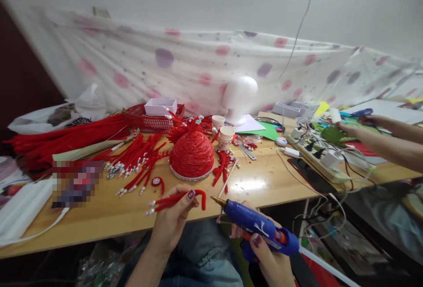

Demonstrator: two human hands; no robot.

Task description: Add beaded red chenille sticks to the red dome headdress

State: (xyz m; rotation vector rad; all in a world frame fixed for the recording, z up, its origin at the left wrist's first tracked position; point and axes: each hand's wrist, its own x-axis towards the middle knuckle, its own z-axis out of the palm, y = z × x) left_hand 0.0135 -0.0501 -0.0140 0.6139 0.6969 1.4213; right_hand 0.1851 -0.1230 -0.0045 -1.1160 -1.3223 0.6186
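Between the thumb and fingers of my left hand [173, 216] are red pipe cleaners [202, 199], bent at the right end and tipped with white beads at the left. My right hand [267, 251] is wrapped round a blue glue gun [254, 221], whose metal nozzle points left, close to the bent end but apart from it. A white glue stick [327, 269] runs out of the gun's back. Beyond my hands stands a red dome-shaped headpiece [192, 154] with a beaded rim and decorations behind its top. A small red coil with a pale centre [156, 182] lies left of it.
Beaded red stems [132, 159] and a red basket [155, 123] are at left. Paper cups [226, 135] and a white foam head [240, 97] stand behind. A power strip [319, 159] with cables lies at right, near another person's arms [380, 141].
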